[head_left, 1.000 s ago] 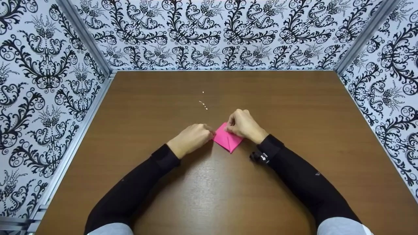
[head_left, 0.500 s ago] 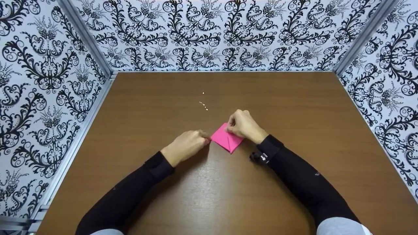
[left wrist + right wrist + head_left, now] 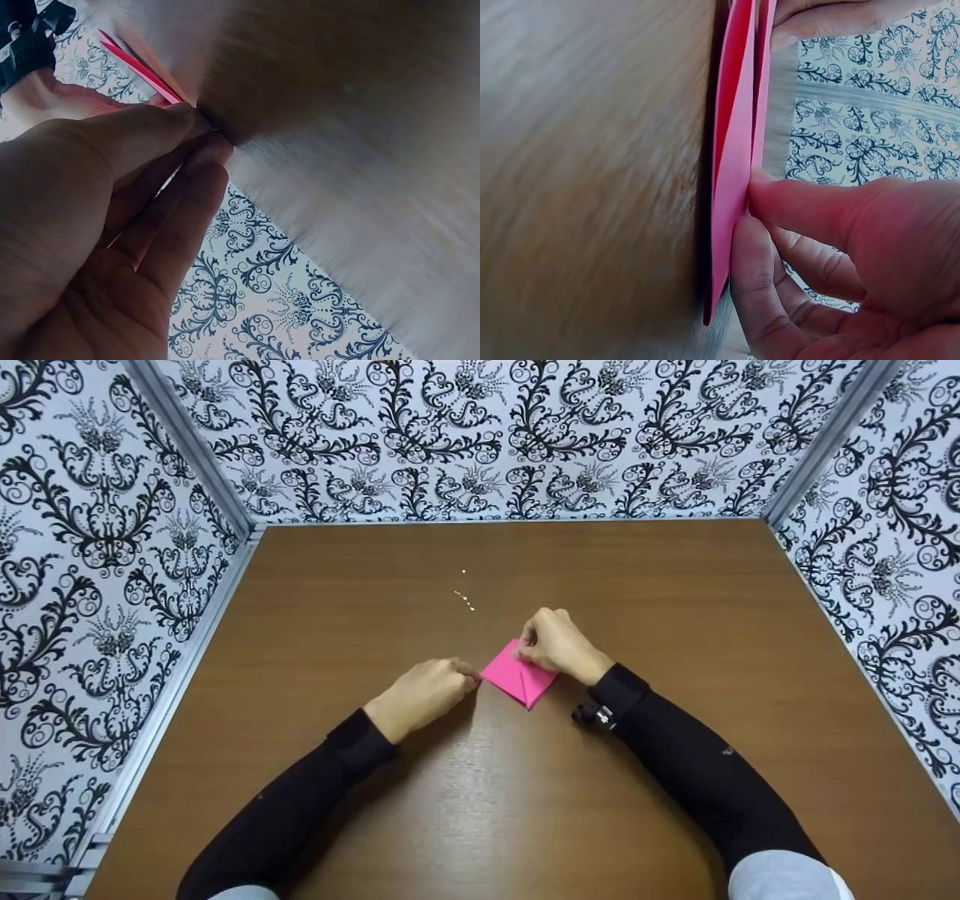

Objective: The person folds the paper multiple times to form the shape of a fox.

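A pink paper (image 3: 504, 673), folded into a small diamond with a crease running to its near corner, lies on the table. My left hand (image 3: 426, 694) pinches its left corner between thumb and fingertips. In the left wrist view the paper's layers (image 3: 142, 69) appear as thin, slightly parted edges beyond the thumb. My right hand (image 3: 564, 646) is over the paper's right half, hiding part of it. Up close in the right wrist view, the right hand (image 3: 840, 255) has thumb and index finger pinched at an edge of the folded paper (image 3: 731, 195); the upper layers gape apart.
Beneath everything is a brown wooden table (image 3: 480, 795). Several small white specks (image 3: 466, 600) lie behind the paper. Patterned panels (image 3: 450, 442) with metal corner posts (image 3: 202, 450) enclose the back and sides. A small black device (image 3: 592, 717) sits at the right wrist.
My left hand has shifted slightly left and towards me, so the paper's left corner shows more. The right hand has kept its place on the paper.
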Available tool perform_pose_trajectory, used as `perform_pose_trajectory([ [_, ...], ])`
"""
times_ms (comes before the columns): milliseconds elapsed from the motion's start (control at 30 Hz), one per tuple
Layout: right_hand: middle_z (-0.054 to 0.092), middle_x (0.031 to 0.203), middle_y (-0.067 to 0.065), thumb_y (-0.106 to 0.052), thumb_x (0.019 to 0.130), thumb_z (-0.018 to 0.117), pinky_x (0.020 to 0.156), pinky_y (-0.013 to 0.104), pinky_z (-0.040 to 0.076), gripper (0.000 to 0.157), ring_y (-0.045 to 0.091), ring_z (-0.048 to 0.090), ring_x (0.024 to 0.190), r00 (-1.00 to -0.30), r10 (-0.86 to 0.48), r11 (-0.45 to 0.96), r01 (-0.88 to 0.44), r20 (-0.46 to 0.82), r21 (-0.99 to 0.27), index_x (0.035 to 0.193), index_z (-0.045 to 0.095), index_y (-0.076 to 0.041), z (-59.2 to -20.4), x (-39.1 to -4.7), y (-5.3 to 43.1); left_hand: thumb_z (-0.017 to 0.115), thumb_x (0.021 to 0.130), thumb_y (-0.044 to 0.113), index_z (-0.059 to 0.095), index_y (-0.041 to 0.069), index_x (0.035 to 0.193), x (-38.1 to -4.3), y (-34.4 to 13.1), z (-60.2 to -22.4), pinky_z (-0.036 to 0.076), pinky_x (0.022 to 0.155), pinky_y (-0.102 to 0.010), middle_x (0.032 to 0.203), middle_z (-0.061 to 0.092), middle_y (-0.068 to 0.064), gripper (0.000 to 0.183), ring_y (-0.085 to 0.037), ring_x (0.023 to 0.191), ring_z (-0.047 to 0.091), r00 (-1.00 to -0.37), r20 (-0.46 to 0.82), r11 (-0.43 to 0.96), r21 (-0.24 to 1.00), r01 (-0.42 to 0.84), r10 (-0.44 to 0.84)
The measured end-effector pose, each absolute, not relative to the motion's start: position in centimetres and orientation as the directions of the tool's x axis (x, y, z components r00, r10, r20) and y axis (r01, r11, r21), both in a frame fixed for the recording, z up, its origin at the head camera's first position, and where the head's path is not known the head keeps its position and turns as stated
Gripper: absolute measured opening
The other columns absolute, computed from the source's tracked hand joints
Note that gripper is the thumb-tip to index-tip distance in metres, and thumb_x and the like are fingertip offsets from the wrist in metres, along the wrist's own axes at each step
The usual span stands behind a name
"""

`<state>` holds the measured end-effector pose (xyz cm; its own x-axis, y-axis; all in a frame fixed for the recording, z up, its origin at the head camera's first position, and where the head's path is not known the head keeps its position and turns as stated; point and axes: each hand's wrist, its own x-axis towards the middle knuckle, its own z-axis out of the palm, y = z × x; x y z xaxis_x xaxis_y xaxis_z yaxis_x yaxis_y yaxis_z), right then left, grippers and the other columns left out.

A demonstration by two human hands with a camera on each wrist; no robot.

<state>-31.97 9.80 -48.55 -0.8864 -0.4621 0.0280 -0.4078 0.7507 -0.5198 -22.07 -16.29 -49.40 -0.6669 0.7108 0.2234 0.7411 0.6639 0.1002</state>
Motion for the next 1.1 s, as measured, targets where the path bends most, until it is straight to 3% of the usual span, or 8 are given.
perform_pose_trajectory([
  [333,0.089,0.095,0.009,-0.018,0.097,0.093,0.076,0.030,0.058,0.009,0.019,0.073,0.083,-0.890,-0.456,0.748,-0.392,0.015,-0.536,0.094,0.093,-0.009,-48.6,-32.2,9.8,0.078,0.111,0.006,0.089,0.004,0.115,-22.4,-16.2,-49.1,0.073,0.090,-0.039,0.114,0.086,-0.011,0.012,-0.025,0.104,0.086,-0.683,0.243,0.662,0.170,0.729,0.689],
  [467,0.090,0.096,0.009,-0.018,0.096,0.093,0.077,0.031,0.059,0.009,0.021,0.076,0.084,-0.891,-0.454,0.749,-0.388,0.011,-0.537,0.095,0.093,-0.009,-48.6,-32.2,9.8,0.080,0.111,0.010,0.088,0.007,0.120,-22.3,-15.4,-49.0,0.072,0.093,-0.040,0.118,0.084,-0.010,0.013,-0.026,0.111,0.083,-0.682,0.265,0.663,0.170,0.729,0.682],
  [667,0.090,0.095,0.007,-0.018,0.096,0.093,0.081,0.035,0.061,0.007,0.023,0.078,0.087,-0.897,-0.442,0.765,-0.373,-0.007,-0.525,0.094,0.093,-0.012,-48.7,-32.3,9.8,0.082,0.110,0.012,0.087,0.006,0.127,-21.8,-13.3,-49.0,0.071,0.102,-0.039,0.132,0.084,-0.013,0.018,-0.030,0.122,0.081,-0.625,0.285,0.602,0.174,0.779,0.727],
  [900,0.089,0.091,0.004,-0.020,0.095,0.095,0.080,0.034,0.058,0.008,0.021,0.075,0.086,-0.898,-0.440,0.760,-0.368,-0.008,-0.536,0.089,0.093,-0.014,-48.7,-32.2,9.9,0.081,0.110,0.014,0.084,0.007,0.138,-21.2,-11.3,-49.0,0.068,0.110,-0.038,0.140,0.084,-0.012,0.028,-0.025,0.131,0.081,-0.573,0.214,0.556,0.138,0.820,0.791],
  [1100,0.089,0.090,0.004,-0.018,0.094,0.095,0.074,0.029,0.053,0.007,0.016,0.070,0.078,-0.894,-0.449,0.749,-0.373,-0.005,-0.548,0.089,0.093,-0.014,-48.5,-32.3,9.9,0.078,0.112,0.016,0.085,0.011,0.141,-21.1,-10.8,-49.3,0.067,0.113,-0.040,0.143,0.085,-0.007,0.029,-0.023,0.137,0.080,-0.572,0.154,0.565,0.093,0.820,0.806],
])
